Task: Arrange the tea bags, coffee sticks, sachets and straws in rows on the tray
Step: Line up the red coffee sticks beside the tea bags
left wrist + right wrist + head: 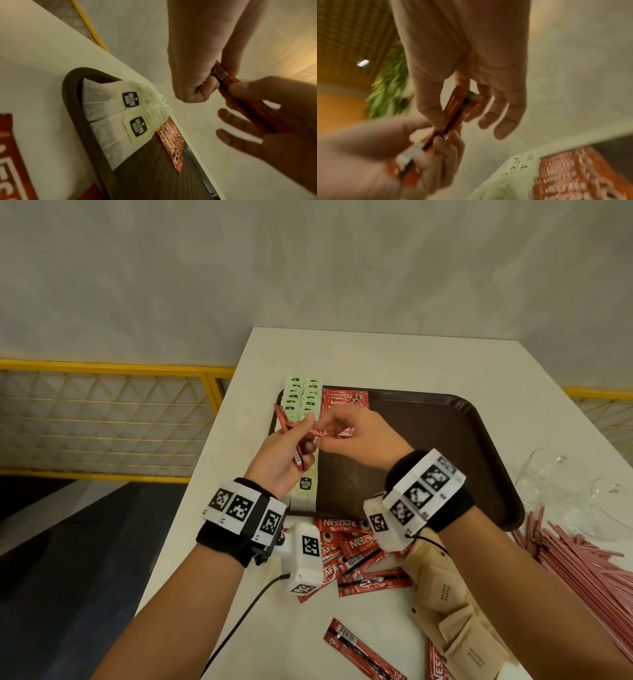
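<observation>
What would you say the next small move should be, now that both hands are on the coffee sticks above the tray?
Probably the right hand should draw one coffee stick free of the bundle that the left hand grips and lay it at the near end of the red row. That row is short, beside two tea bag rows, and most of the tray is bare.

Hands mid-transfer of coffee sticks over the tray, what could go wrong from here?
1. The left hand holds a bundle of red coffee sticks while the right hand pinches one; a stick may slip out.
2. Both hands hover over the two rows of green-tagged tea bags on the dark brown plastic tray; a dropped stick or brushing wrist could scatter them.
</observation>
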